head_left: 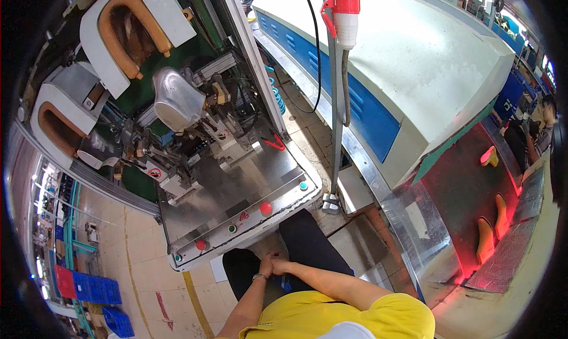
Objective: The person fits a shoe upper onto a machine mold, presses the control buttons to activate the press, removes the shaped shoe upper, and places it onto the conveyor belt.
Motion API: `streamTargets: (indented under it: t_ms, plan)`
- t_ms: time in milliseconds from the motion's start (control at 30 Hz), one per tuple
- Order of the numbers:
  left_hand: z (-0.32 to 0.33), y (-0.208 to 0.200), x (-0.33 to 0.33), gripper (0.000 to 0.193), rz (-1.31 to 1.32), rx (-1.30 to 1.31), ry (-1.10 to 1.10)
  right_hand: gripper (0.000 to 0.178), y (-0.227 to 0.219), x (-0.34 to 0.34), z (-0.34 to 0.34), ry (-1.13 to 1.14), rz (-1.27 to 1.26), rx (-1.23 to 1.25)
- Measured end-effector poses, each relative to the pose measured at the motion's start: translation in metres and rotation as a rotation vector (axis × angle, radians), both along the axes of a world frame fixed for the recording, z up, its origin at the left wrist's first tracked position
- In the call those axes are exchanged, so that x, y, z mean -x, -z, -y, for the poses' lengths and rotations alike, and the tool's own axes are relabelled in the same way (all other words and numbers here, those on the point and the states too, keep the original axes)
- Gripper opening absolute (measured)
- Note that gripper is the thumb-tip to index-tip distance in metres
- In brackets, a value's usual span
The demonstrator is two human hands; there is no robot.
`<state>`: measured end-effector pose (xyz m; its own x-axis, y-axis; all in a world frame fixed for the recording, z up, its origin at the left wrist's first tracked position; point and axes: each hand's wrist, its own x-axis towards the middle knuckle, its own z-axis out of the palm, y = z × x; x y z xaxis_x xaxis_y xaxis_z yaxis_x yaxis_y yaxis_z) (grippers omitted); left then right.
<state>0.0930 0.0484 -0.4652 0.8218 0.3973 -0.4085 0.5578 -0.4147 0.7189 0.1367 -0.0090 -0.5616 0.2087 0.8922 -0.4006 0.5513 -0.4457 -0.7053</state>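
My left hand (265, 265) and my right hand (279, 267) rest together over my lap, fingers closed and clasped against each other. Nothing shows between them, though the inner fingers are hidden. A bracelet or watch (259, 276) circles my left wrist. Just beyond my hands is the front edge of a machine table (236, 192), carrying red buttons (265, 207) and green buttons (232, 228). Above that table stands a shiny metal shoe form (177, 100), with a second form (97, 151) at left. Orange U-shaped pads (112, 40) hang over them in white housings.
At right stands a white and blue machine cover (432, 61). Orange sole-shaped pieces (486, 239) lie on a red-lit belt (467, 191) beside it. A metal post (337, 138) carries a red and white plug (345, 10). Blue crates (97, 288) stand at far left. Another person (535, 129) is at far right.
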Motion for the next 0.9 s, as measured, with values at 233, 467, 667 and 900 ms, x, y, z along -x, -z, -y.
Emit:
streamTargets:
  t_ms: [233,467,667,900]
  plan:
    - [0.001,-0.002,-0.001,0.032,-0.023,0.031,-0.03,0.026,-0.051,0.032,-0.044,-0.023,0.714,0.459]
    - [0.011,-0.017,-0.015,0.032,0.036,0.049,-0.001,0.016,0.006,-0.012,-0.011,-0.059,-0.015,-0.185]
    - [0.005,-0.007,0.0,0.033,0.02,0.039,-0.054,0.037,-0.085,-0.017,0.016,-0.145,-0.054,0.007]
    - [0.004,0.005,0.001,0.033,0.063,0.031,-0.052,0.028,-0.147,-0.033,0.028,-0.201,0.075,-0.034]
